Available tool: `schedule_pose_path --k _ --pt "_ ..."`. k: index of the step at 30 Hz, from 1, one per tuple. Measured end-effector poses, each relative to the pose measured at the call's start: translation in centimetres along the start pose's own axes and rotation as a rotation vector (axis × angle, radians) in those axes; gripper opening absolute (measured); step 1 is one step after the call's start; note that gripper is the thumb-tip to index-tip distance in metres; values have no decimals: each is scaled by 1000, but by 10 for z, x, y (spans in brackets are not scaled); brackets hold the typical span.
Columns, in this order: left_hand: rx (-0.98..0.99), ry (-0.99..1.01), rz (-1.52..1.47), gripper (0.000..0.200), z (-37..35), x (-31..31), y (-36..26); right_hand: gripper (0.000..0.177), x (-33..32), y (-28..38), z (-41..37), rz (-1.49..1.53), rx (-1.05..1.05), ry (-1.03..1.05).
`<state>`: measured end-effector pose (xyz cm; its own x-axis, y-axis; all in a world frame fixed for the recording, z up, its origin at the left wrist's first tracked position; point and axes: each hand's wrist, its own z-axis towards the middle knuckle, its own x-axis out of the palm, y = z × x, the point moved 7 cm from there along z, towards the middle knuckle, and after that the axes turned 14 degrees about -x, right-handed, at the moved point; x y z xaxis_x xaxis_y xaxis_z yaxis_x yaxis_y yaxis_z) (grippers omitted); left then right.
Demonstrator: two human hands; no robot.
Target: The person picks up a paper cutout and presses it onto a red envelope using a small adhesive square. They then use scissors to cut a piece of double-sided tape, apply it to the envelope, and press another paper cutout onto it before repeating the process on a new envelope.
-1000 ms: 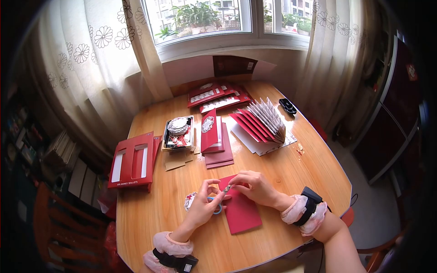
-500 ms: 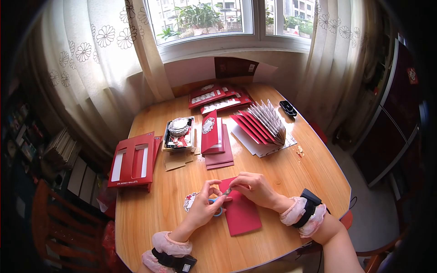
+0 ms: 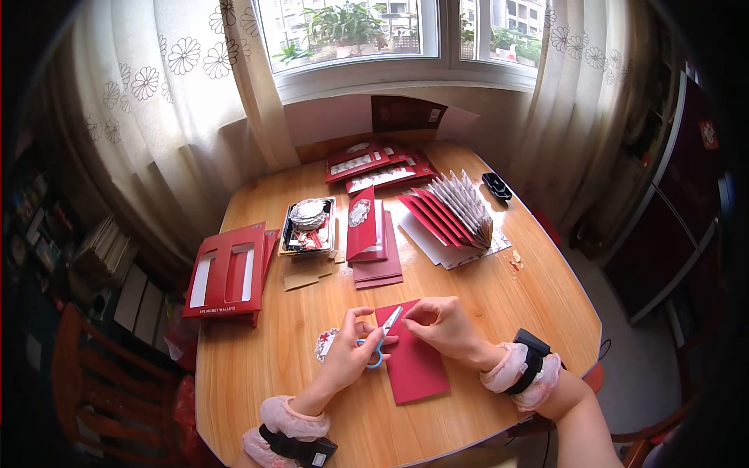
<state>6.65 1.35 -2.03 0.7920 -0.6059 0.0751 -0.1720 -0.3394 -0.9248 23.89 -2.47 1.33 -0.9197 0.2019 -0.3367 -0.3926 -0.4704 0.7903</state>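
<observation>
My left hand [image 3: 353,349] holds a small pair of scissors [image 3: 392,320] with blue handles, its silver blades pointing up and to the right. Fingers pinched together, my right hand [image 3: 441,324] hovers just right of the blade tips, apart from them. Whatever it grips, if anything, is too small to make out. Below both hands a red card [image 3: 417,366] lies on the table. A white, lace-edged paper cutout [image 3: 323,345] with a red mark sits left of the card, partly behind my left hand.
Beyond my hands are a tray of paper cutouts [image 3: 308,226], a standing red card [image 3: 362,226] on other cards, and fanned red folders [image 3: 449,210]. Red money wallet packs [image 3: 226,273] lie left, more red packs [image 3: 374,168] at the back, a black holder [image 3: 495,187] back right.
My right hand has drawn slightly right and down, away from the scissors. The blades, partly covered before, now show clearly. My left hand has stayed almost still.
</observation>
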Motion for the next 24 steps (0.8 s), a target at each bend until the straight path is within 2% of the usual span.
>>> schedule_pose_path --k 4,7,11,14,16,19,24 --pt "-27 6 -10 42 0 -1 0 10 5 2 -1 -146 -9 50" --pt "-61 57 -68 42 1 2 3 11 5 -4 4 -116 -93 31" --pt "-79 81 -75 42 0 5 4 11 4 1 4 -107 -81 64" --pt "-79 67 -77 41 1 3 3 10 6 7 4 -190 -175 108" --pt "-72 70 -101 40 0 3 3 10 9 17 2 -449 -339 143" --pt "-80 71 -96 40 0 3 4 14 15 13 -2 -571 -346 232" --pt "-84 63 -77 40 -1 4 2 16 19 25 -1 -598 -386 242"
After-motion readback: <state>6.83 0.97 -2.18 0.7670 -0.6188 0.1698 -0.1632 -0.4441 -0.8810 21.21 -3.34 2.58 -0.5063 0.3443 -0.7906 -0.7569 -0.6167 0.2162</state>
